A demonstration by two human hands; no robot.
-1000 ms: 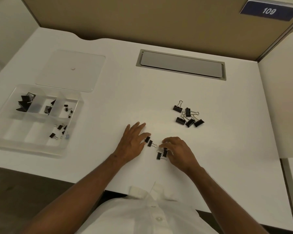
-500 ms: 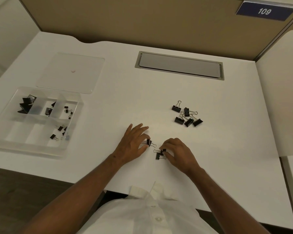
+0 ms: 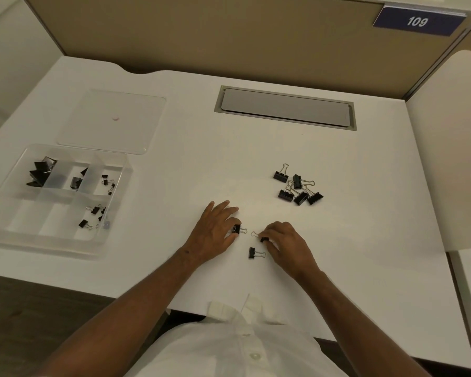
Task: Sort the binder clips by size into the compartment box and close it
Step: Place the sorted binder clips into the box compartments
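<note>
My left hand [image 3: 215, 229] pinches a small black binder clip [image 3: 237, 229] against the white desk. My right hand [image 3: 286, 240] grips another small binder clip [image 3: 263, 238] by its body, wire handles pointing left. A third small clip [image 3: 253, 253] lies loose just below, between my hands. A pile of several medium clips [image 3: 298, 187] sits farther right. The clear compartment box [image 3: 114, 213] stands open at the left, holding large clips [image 3: 40, 170], a medium clip [image 3: 76, 182] and small clips [image 3: 93, 214] in separate cells. Its clear lid [image 3: 112, 121] lies flat behind it.
A grey cable hatch [image 3: 284, 107] is set into the desk at the back. A tan partition wall [image 3: 229, 34] with a blue "109" sign [image 3: 416, 21] closes the far side. The desk's front edge runs near my white shirt [image 3: 229, 349].
My left hand has closed its fingers on one small clip. My right hand has lifted its clip slightly away from the third one, which now lies apart on the desk.
</note>
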